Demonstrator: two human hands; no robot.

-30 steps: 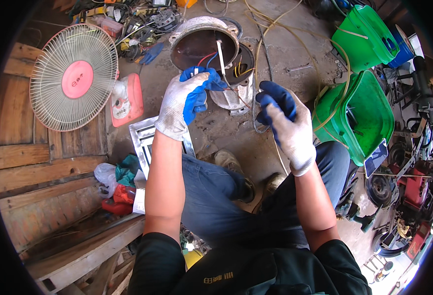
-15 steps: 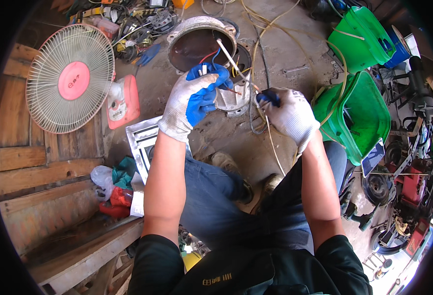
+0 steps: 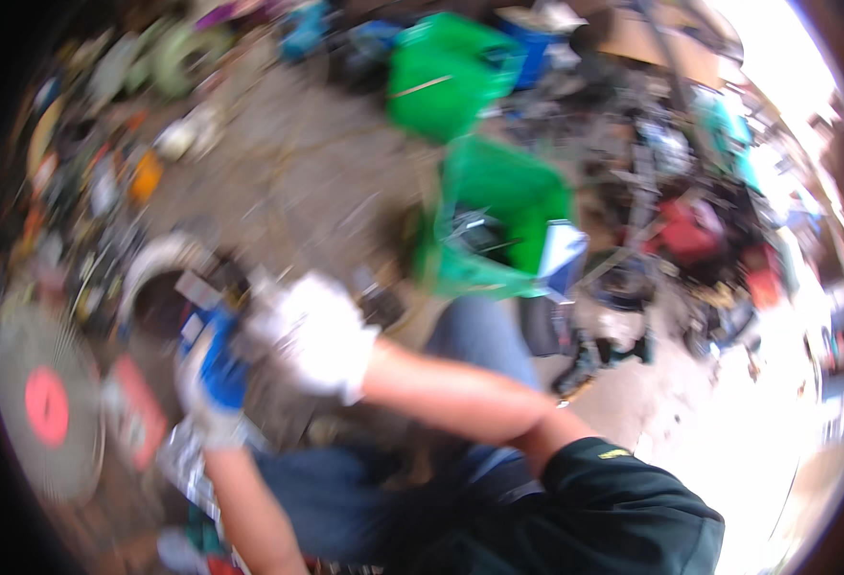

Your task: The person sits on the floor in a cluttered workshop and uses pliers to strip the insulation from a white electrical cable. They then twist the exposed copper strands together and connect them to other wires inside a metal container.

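Note:
Motion blurs the view. My left hand (image 3: 209, 376), in a white and blue glove, is low at left-centre before a round pale metal housing (image 3: 166, 251), with fingers curled around something I cannot make out. A small pale strip (image 3: 195, 289) shows just above those fingers. Beside them, slightly higher, is my right hand (image 3: 312, 335) in a white glove, its fingers smeared and what it holds unclear. The wires at the housing are too blurred to follow.
A pink fan (image 3: 45, 407) and its base (image 3: 136, 410) are at lower left. Assorted tools and parts (image 3: 105, 177) lie at upper left. A green bin (image 3: 441, 72) and another green container (image 3: 537, 196) stand at centre-right. Red machinery (image 3: 681, 230) and clutter fill the right.
The camera has swung sharply toward the right, so housing, fan and bins appear further left in the picture. My hands are closer together, and my right arm now slants across the view.

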